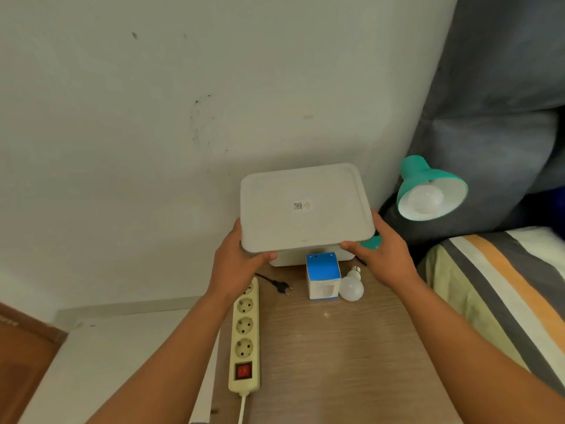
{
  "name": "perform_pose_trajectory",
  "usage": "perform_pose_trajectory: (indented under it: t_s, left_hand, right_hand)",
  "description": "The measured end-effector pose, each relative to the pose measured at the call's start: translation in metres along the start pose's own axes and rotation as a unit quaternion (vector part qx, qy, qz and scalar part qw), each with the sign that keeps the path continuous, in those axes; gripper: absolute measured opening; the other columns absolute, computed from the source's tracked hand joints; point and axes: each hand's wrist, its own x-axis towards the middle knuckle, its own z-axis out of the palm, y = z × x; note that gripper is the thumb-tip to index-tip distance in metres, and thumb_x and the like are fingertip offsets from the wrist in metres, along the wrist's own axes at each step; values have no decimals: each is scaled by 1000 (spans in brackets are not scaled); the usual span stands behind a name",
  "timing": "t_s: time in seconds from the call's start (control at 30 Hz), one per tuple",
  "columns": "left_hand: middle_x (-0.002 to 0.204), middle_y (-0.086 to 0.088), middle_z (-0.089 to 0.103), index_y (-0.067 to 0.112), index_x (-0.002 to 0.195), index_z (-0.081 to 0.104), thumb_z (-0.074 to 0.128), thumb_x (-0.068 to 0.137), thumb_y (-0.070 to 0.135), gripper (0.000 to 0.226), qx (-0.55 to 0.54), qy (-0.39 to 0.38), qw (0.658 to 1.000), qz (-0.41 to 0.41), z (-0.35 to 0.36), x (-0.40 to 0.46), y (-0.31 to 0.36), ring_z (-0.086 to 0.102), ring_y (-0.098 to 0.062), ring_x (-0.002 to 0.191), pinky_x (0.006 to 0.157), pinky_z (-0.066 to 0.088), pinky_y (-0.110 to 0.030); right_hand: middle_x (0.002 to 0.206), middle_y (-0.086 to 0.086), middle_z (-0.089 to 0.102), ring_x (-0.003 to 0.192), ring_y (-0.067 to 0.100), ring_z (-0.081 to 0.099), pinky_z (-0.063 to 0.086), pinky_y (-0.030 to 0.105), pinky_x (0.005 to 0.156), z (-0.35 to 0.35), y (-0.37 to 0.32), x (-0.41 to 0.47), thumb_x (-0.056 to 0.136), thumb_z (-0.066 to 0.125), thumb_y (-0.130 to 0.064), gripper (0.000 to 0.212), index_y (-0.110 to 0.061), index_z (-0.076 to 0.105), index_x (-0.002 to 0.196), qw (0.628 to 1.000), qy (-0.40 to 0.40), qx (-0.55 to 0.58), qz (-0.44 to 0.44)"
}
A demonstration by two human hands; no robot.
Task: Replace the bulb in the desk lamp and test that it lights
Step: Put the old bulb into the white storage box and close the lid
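Note:
A teal desk lamp [428, 185] stands at the back right with a white bulb [423, 198] in its shade, unlit. A loose white bulb [351, 286] lies on the wooden table [336, 347] beside a blue and white bulb carton [323, 275]. My left hand [238, 261] and my right hand [385, 255] grip the two sides of a white box lid [305, 206], held over the white box [308, 257] at the back of the table. The lamp's base is mostly hidden behind the lid and my right hand.
A cream power strip [245, 335] with a red switch lies along the table's left edge, with a black plug [282, 287] unplugged beside it. A striped bed [504, 295] and a grey pillow [489, 117] are on the right. A white wall stands behind.

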Motion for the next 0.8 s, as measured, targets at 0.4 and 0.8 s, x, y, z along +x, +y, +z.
perform_pose_trajectory:
  t_s: [0.4, 0.8]
  left_hand:
    - [136, 7, 42, 51, 139, 40, 83, 61, 58, 90, 104, -1, 991, -79, 30, -148, -23, 37, -11, 129, 110, 33, -35]
    - [123, 7, 46, 34, 141, 45, 80, 61, 63, 92, 195, -81, 968, -138, 55, -218, -50, 46, -15, 117, 91, 40, -26]
  right_hand:
    - [114, -8, 55, 100, 15, 52, 43, 30, 78, -26, 55, -145, 68, 78, -59, 81, -54, 38, 138, 991, -26, -107, 80]
    - [127, -11, 62, 119, 13, 56, 46, 27, 96, -30, 99, -217, 54, 88, -55, 85, -34, 60, 132, 981, -83, -77, 155]
